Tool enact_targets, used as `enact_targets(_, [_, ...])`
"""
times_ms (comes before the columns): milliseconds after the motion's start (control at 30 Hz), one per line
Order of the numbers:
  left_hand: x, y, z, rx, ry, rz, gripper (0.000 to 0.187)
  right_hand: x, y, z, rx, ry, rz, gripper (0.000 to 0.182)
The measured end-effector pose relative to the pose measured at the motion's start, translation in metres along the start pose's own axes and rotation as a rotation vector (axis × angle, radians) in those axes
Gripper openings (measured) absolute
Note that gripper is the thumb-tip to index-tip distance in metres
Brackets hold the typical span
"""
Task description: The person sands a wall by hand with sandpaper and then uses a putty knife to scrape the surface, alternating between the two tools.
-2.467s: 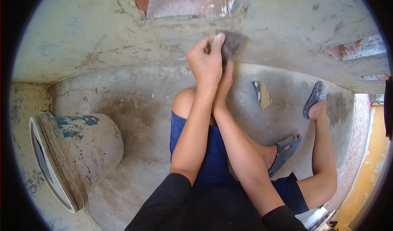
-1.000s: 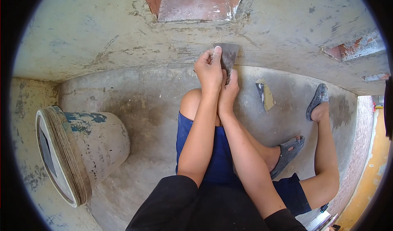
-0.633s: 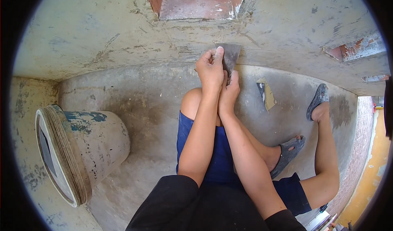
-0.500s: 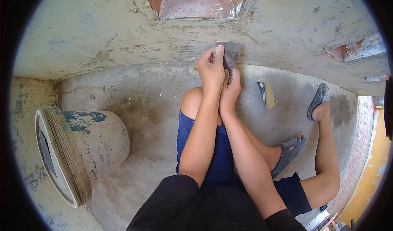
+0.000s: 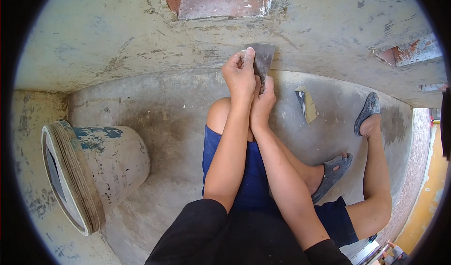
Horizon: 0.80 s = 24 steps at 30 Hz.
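Observation:
A putty knife with a broad grey metal blade stands blade-up in front of the low wall, close to the wall's foot. My right hand is closed round its lower part; the handle is hidden by the fingers. Just left of it, my left hand is closed, its thumb raised along the blade's left edge and its fingers curled. Pale dust or filler coats the fingertips. Both wrists are close together above my left knee.
A paint-stained white bucket lies tipped at left. A torn scrap rests on the concrete floor. Reddish recesses open in the scuffed wall. My sandalled feet are at right.
Both hands and the putty knife have shifted slightly up and left, and the blade face looks lighter. The view has also moved a little.

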State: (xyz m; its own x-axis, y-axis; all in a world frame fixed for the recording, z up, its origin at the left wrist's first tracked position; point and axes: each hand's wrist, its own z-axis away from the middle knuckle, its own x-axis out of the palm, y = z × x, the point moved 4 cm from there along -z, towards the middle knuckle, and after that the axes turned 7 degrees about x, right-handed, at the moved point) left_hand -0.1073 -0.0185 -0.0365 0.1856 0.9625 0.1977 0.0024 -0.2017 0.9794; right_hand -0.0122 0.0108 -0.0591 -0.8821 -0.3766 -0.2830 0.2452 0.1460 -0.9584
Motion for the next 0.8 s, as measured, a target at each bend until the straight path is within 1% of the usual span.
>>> enact_targets(67, [0.001, 0.002, 0.002, 0.001, 0.035, 0.033, 0.026, 0.000, 0.000, 0.001, 0.011, -0.013, 0.019, 0.029])
enact_targets(167, [-0.001, -0.008, -0.001, 0.000, 0.013, 0.031, 0.027, -0.001, 0.001, 0.002, 0.003, -0.006, 0.078, 0.029])
enact_targets(300, [-0.003, -0.004, 0.001, -0.046, 0.005, -0.008, 0.026, -0.001, -0.001, 0.005, 0.022, -0.003, 0.061, 0.030])
enact_targets(400, [-0.003, -0.004, 0.001, -0.052, 0.009, 0.035, 0.025, -0.002, -0.002, 0.006, 0.054, -0.009, 0.057, 0.030])
enact_targets(467, [-0.005, -0.008, 0.000, -0.080, -0.045, 0.011, 0.024, -0.002, -0.004, 0.006, -0.027, 0.032, 0.067, 0.026])
enact_targets(600, [-0.003, -0.010, 0.001, -0.098, -0.037, 0.024, 0.024, -0.003, -0.001, 0.006, -0.016, 0.038, 0.104, 0.026])
enact_targets(667, [-0.002, -0.011, 0.000, -0.080, -0.044, 0.085, 0.024, -0.003, -0.004, 0.005, -0.052, 0.079, 0.098, 0.026])
enact_targets(800, [0.000, -0.012, 0.001, -0.059, 0.006, 0.069, 0.024, 0.000, 0.001, -0.001, -0.030, 0.045, 0.032, 0.028])
